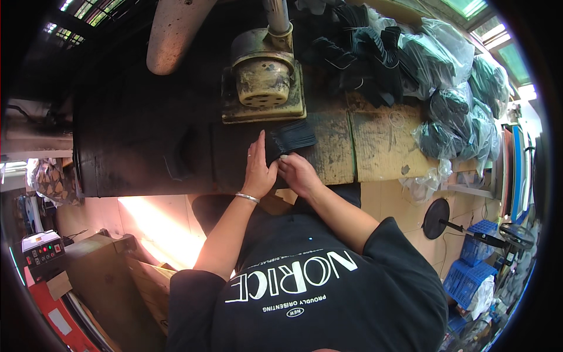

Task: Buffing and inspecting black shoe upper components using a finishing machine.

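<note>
A fanned stack of thin black pieces (pixel 295 136) lies on the dark bench in front of a grimy cream machine (pixel 264 85). My left hand (pixel 258 169) rests along the stack's left side, its fingers stretched out and pointing away from me, the thumb toward the right hand. At the near edge of the stack, my right hand (pixel 298 174) has its fingers curled in and pinched on the edge of the black pieces. The fingertips of both hands nearly meet there. How many pieces the right fingers grip is hidden.
More black pieces (pixel 366 58) heap up at the back right, beside clear plastic bags (pixel 446 76) of dark goods. Cardboard (pixel 384 146) covers the bench's right part. A pale tube (pixel 176 35) hangs above. Blue crates (pixel 469 281) stand low right, a control box (pixel 44 249) low left.
</note>
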Available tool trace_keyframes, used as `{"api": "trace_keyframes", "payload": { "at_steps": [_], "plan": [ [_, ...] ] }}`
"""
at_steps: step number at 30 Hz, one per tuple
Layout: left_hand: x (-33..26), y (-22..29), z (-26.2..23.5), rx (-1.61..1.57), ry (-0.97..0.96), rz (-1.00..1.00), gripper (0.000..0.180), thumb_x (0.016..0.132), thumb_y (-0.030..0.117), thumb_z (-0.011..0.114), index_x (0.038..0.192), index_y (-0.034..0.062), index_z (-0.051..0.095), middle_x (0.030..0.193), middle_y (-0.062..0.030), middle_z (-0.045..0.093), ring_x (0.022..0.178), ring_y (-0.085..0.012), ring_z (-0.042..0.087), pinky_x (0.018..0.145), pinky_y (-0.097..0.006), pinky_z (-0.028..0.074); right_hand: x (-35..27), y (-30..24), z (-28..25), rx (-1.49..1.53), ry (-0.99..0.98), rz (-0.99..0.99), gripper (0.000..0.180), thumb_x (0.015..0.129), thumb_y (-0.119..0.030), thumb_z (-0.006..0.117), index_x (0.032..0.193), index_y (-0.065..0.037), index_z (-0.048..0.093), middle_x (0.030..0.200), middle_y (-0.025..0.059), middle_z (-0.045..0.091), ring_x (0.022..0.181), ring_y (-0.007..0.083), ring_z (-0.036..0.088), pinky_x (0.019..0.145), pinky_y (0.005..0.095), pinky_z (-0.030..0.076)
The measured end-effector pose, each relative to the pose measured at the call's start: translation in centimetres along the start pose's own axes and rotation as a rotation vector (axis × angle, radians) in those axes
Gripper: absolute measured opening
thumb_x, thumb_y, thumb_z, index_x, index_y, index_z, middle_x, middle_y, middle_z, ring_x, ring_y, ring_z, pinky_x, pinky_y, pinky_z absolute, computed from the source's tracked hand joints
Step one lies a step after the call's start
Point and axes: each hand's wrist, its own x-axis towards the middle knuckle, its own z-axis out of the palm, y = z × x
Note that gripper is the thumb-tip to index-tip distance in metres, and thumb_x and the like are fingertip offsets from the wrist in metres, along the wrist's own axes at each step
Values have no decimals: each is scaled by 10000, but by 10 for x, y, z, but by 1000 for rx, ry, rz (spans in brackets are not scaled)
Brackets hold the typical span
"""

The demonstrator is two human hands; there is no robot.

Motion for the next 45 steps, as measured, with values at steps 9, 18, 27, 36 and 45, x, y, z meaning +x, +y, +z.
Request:
{"api": "trace_keyframes", "payload": {
  "at_steps": [9,18,27,36,45],
  "plan": [
    [-3,1,2,-119,62,68,759,767,56,676,1436,25,317,1313,-199,465,1234,-385,422,1069,-446,311,-31,-76,40,-2002,-97,-903,704,761,-110,606,1418,-19,370,1483,192,342,1366,321,361,1107,453,311],
    [3,-8,15,-39,161,98,964,736,89,700,1492,-25,112,1338,-266,391,1278,-384,356,1085,-461,276,-2,-65,37,-2356,-325,-752,779,723,-131,609,1434,25,331,1519,176,297,1439,322,216,1162,504,166],
    [14,-14,-5,-199,87,-88,674,709,131,791,1294,46,468,1248,-167,535,1149,-330,528,981,-388,428,1,-74,37,-2220,-299,-646,708,751,-57,557,1422,-5,339,1486,178,336,1389,358,304,1124,506,274],
    [18,-32,-8,-669,35,-177,714,753,98,796,1347,-51,428,1247,-141,596,1108,-204,591,969,-309,461,20,-64,41,-2128,-264,-707,634,770,-83,516,1395,-46,417,1466,175,378,1386,350,310,1136,509,244],
    [13,-20,-7,-1355,-149,-649,475,817,13,711,1248,-8,511,1114,-82,623,1012,-161,612,891,-310,513,18,-70,39,-1994,-280,-474,670,720,-82,443,1388,-35,436,1501,180,340,1435,352,218,1165,536,148]
  ]
}}
